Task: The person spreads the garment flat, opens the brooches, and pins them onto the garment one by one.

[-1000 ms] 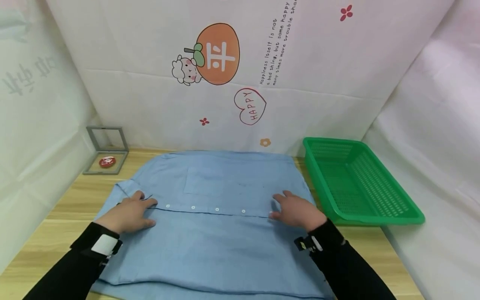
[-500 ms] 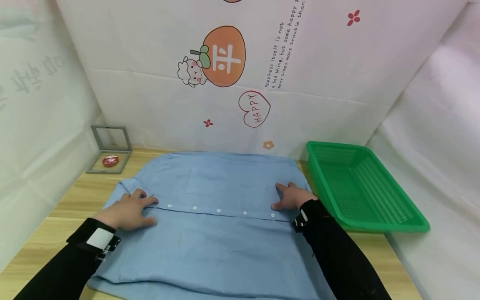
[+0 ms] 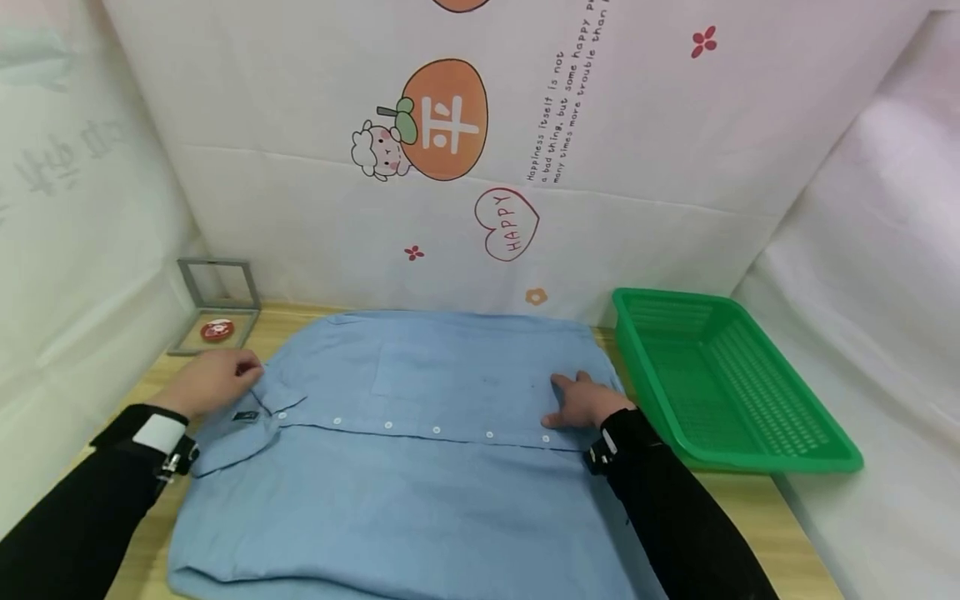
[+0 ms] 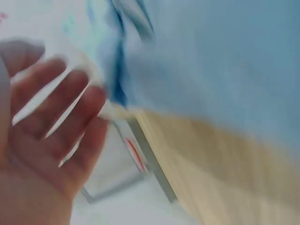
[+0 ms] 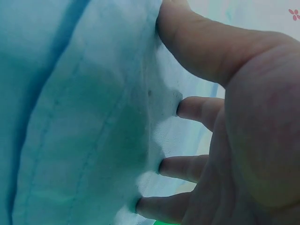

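Observation:
A light blue button-up shirt [image 3: 435,500] lies spread over the table, its collar end at the left with a dark label [image 3: 245,416] showing. A row of small white buttons runs across it. My left hand [image 3: 213,382] is at the shirt's upper left edge; in the left wrist view its loosely bent fingers [image 4: 86,105] are blurred, with the cloth just beyond the fingertips. My right hand [image 3: 583,402] rests on the right part of the shirt, above the button row. In the right wrist view its spread fingertips [image 5: 171,166] and thumb press on the cloth.
An empty green plastic basket [image 3: 738,375] stands to the right of the shirt. At the back left is an open grey-framed case [image 3: 247,292] with a small red round item [image 3: 217,331] in it. White printed sheets [image 3: 645,125] enclose the wooden table [image 3: 780,517].
My left hand has moved left and away from the button row, uncovering the collar and label. The right hand moved up and right earlier, then stayed on the shirt.

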The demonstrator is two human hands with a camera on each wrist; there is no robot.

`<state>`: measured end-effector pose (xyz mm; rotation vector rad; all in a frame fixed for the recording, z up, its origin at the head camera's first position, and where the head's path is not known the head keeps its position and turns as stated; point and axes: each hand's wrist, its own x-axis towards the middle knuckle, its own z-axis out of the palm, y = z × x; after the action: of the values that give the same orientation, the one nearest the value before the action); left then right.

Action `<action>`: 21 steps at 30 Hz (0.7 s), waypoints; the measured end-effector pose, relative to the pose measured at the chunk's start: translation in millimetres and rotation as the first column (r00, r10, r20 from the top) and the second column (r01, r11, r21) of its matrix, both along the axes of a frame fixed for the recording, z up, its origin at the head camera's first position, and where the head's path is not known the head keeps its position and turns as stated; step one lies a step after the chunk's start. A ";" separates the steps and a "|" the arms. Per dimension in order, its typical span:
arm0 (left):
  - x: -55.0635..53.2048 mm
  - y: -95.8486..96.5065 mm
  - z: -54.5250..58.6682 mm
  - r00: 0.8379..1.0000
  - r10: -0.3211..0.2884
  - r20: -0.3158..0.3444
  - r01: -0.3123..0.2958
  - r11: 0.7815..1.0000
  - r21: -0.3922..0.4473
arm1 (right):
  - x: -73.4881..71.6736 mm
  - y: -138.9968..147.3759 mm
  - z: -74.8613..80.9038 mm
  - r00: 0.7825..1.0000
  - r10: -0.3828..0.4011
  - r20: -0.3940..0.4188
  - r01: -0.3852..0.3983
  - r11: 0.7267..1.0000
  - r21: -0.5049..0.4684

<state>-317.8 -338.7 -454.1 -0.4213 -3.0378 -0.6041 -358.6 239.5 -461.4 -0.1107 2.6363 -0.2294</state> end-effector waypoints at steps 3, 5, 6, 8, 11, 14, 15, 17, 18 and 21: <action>-18.4 -22.3 0.1 0.995 0.074 -0.061 -0.077 0.996 -0.052 | 0.0 -1.1 2.2 1.000 -0.003 0.002 0.003 1.000 -0.002; -28.0 -36.0 -0.9 0.990 0.130 -0.058 -0.134 0.988 -0.073 | 0.4 -1.6 3.4 1.000 -0.005 0.004 0.005 1.000 -0.006; -32.0 -42.3 -2.0 0.987 0.150 -0.049 -0.154 0.984 -0.085 | 0.8 -1.7 3.8 1.000 -0.006 0.003 0.006 1.000 -0.008; -38.5 -52.8 -5.3 0.980 0.197 -0.005 -0.196 0.976 -0.093 | 1.6 -1.2 3.0 1.000 -0.010 0.003 0.010 1.000 -0.011; -46.5 -64.7 -10.7 0.971 0.235 0.033 -0.231 0.967 -0.107 | 2.3 -0.7 1.7 1.000 -0.017 0.000 0.017 1.000 -0.014; -52.7 -71.2 -14.0 0.968 0.249 0.040 -0.243 0.963 -0.118 | 2.1 -1.0 0.7 1.000 -0.020 -0.002 0.020 1.000 -0.010; -54.4 -72.2 -14.4 0.966 0.255 0.039 -0.249 0.961 -0.121 | 2.0 -1.1 0.7 1.000 -0.019 -0.003 0.018 1.000 -0.009; -58.1 -72.5 -14.3 0.965 0.260 0.045 -0.252 0.959 -0.130 | 1.5 -1.2 1.2 1.000 -0.013 -0.005 0.013 1.000 -0.007; -60.0 -71.9 -13.5 0.964 0.261 0.049 -0.253 0.958 -0.134 | 1.1 -1.3 1.4 1.000 -0.011 -0.006 0.011 1.000 -0.005; -65.5 -71.2 -12.4 0.964 0.257 0.072 -0.245 0.959 -0.143 | 0.0 -1.2 1.6 1.000 -0.011 -0.007 0.011 1.000 -0.004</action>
<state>-383.3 -409.9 -466.6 -0.0061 -3.1547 -0.4180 -358.6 238.3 -459.9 -0.0988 2.6436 -0.2381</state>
